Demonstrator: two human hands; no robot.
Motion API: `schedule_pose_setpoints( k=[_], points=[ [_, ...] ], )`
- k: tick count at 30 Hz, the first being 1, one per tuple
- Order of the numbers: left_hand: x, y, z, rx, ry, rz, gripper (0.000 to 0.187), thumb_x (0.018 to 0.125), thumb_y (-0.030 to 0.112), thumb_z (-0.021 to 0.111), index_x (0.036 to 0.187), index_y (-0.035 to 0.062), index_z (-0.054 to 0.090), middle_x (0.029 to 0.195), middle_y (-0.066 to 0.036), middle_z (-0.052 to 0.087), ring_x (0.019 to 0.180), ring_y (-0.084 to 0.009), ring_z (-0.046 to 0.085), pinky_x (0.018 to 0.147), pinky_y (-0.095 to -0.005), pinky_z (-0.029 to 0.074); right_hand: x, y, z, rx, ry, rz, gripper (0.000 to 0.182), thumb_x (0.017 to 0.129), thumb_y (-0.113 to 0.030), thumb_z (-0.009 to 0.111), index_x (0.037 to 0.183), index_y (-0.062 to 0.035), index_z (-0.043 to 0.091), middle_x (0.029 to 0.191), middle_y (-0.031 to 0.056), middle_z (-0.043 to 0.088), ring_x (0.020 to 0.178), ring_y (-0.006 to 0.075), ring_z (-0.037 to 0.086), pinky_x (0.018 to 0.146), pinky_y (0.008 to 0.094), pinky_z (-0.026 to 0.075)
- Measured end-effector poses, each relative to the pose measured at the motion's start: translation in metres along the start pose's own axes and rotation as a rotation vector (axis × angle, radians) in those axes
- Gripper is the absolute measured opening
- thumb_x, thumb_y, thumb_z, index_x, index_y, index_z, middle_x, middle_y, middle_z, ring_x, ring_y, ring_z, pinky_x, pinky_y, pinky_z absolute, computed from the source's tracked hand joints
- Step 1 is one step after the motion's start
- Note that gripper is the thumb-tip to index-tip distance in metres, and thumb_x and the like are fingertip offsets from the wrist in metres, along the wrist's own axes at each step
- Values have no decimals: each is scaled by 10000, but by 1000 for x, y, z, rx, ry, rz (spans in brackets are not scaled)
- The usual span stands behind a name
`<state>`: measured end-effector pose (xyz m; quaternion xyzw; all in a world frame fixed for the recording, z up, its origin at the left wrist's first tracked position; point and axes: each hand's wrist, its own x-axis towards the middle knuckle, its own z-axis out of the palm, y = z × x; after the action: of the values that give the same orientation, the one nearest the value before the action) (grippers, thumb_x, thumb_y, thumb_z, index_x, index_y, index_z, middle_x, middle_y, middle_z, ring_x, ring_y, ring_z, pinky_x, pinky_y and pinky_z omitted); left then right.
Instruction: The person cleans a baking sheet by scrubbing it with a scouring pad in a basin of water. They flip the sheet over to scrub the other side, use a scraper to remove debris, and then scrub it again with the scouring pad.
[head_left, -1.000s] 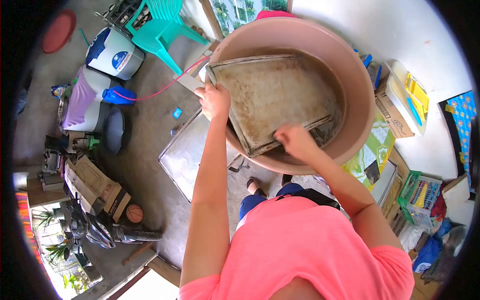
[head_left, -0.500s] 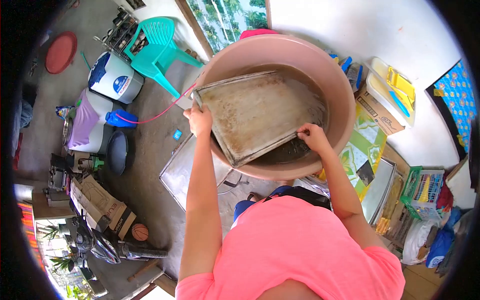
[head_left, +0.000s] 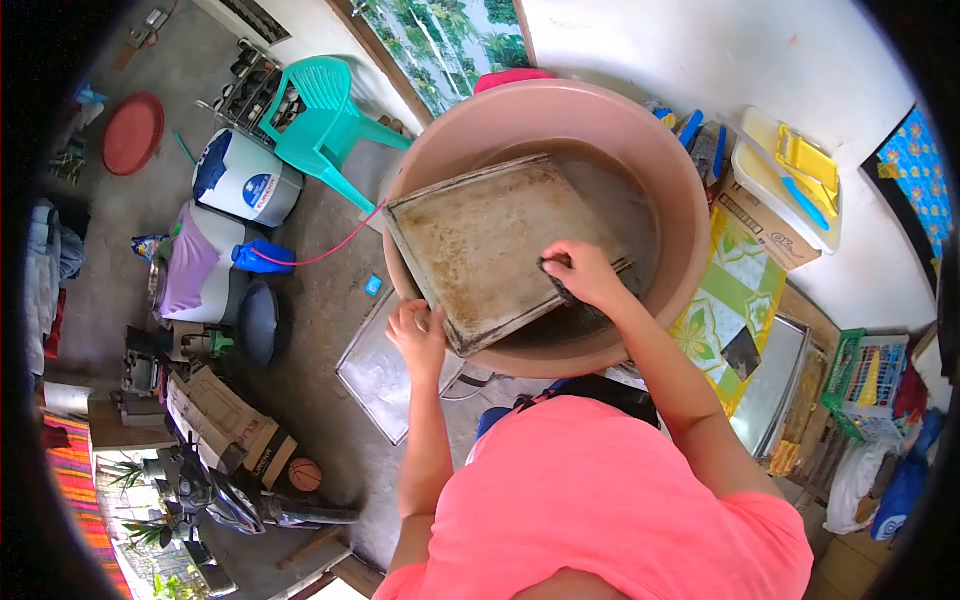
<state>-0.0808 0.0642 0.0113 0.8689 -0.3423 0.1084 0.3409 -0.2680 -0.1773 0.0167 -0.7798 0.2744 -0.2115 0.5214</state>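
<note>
A large rectangular metal baking tray [head_left: 490, 230], stained brown, lies tilted in a big round pinkish-brown tub [head_left: 680, 260]. Murky water [head_left: 620, 190] shows in the tub around the tray. My left hand [head_left: 417, 332] grips the tray's edge near its lower left corner, fingers curled over the rim. Over the tray's right lower part, my right hand [head_left: 585, 270] is closed on a dark scouring pad [head_left: 556, 280], which is partly hidden by the fingers.
Another metal tray [head_left: 375, 370] lies on the floor left of the tub. A green plastic chair [head_left: 320, 120] stands behind it, near a pink hose [head_left: 345, 240]. To the right are a patterned cloth [head_left: 725, 300], a cardboard box [head_left: 765, 230] and a green basket [head_left: 845, 385].
My left hand has slid from the tray's upper left corner down toward its lower left corner. My right hand has moved left, from the tray's edge to over its surface. The view has shifted slightly.
</note>
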Motion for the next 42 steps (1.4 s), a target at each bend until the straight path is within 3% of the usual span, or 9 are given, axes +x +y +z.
schedule_pose_setpoints(
  k=[10,18,19,21,22,25,29,36,42],
  points=[
    [-29,13,19,-35,-20,-164,392,790,203,722,1075,2,542,1409,-215,285,1216,-391,339,998,-474,310,21,-23,104,-270,-205,-436,317,812,-43,588,1126,-69,620,1229,140,554,1148,305,506,935,411,455],
    [-24,27,16,-409,-49,-324,290,806,91,682,1017,-17,515,1446,-197,197,1185,-343,396,952,-413,387,134,-9,104,-242,-80,-328,266,905,-137,516,1147,-68,602,994,211,624,868,409,596,731,480,490],
    [-26,25,17,-429,-57,-334,276,809,86,674,1012,-18,518,1456,-200,184,1207,-347,388,955,-412,386,117,-21,104,-251,-237,-265,310,906,-119,506,1206,-77,575,1103,196,621,967,376,598,825,459,468],
    [-26,21,18,-453,-59,-327,247,815,78,659,998,-19,526,1475,-207,154,1250,-359,364,964,-413,381,64,-32,107,-195,-411,-455,243,860,-102,548,1080,-72,647,1011,167,637,946,359,600,839,432,481],
    [-25,23,17,-454,-60,-310,232,817,75,652,990,-19,530,1485,-211,137,1272,-366,347,969,-414,377,35,-31,105,-191,-283,-671,210,833,-64,561,1010,-86,672,973,130,643,936,332,601,807,428,487],
    [-23,32,11,-421,-83,-330,178,823,73,640,905,-17,511,1500,-233,112,1318,-372,307,975,-392,360,56,-20,117,-177,-295,-623,170,786,-24,580,919,-79,671,936,93,644,923,322,595,777,417,487],
    [-21,38,11,-443,-103,-410,197,816,78,644,848,-13,472,1493,-249,134,1321,-359,302,982,-373,342,188,-7,132,-218,39,-532,120,822,-89,543,893,-74,640,920,159,616,870,384,547,759,465,448],
    [-18,33,9,-427,-108,-357,190,810,65,623,926,-50,526,1501,-271,114,1385,-401,198,1074,-418,256,22,-22,101,8,-462,-588,135,788,-20,606,887,-86,671,912,85,635,898,284,604,821,400,477],
    [-16,35,10,-445,-100,-378,176,808,59,622,920,-49,540,1507,-276,111,1391,-415,182,1080,-424,248,181,-29,171,-32,-118,-547,127,798,-51,549,864,-59,657,861,136,607,835,362,541,747,447,444]
  ],
)
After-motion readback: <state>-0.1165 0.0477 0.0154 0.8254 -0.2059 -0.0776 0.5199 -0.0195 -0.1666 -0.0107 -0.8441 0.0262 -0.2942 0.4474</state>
